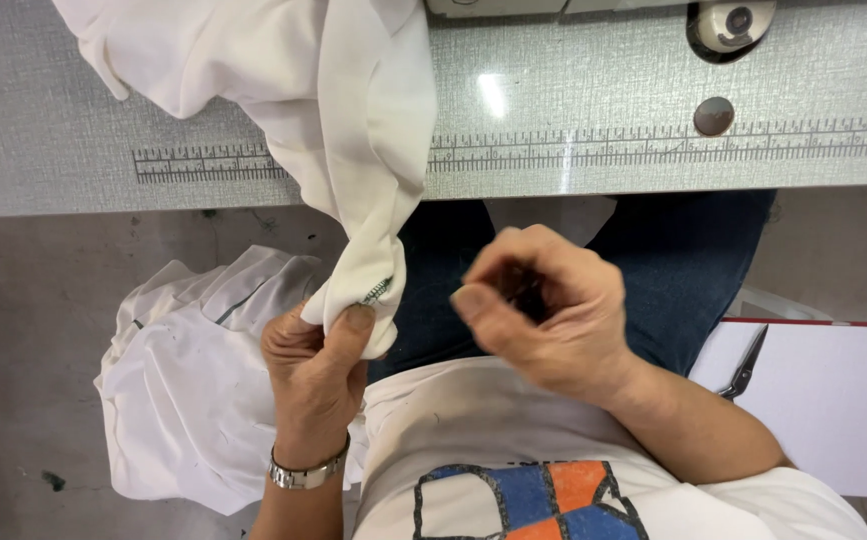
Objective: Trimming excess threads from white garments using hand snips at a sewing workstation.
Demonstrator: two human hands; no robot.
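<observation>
My left hand (318,355) pinches the lower end of a white garment (343,110) that hangs down from the grey sewing table (43,120); a short line of stitching shows just above my thumb. My right hand (543,310) hovers to the right of it over my lap, fingers curled loosely inward, blurred, and I cannot tell whether anything is in it. A metal watch sits on my left wrist.
A ruler scale (653,148) runs along the table's front edge. A heap of white garments (183,400) lies on the floor at my left. Thread snips (746,365) rest on a white box (833,400) at my right. A round metal plate (713,116) is set in the tabletop.
</observation>
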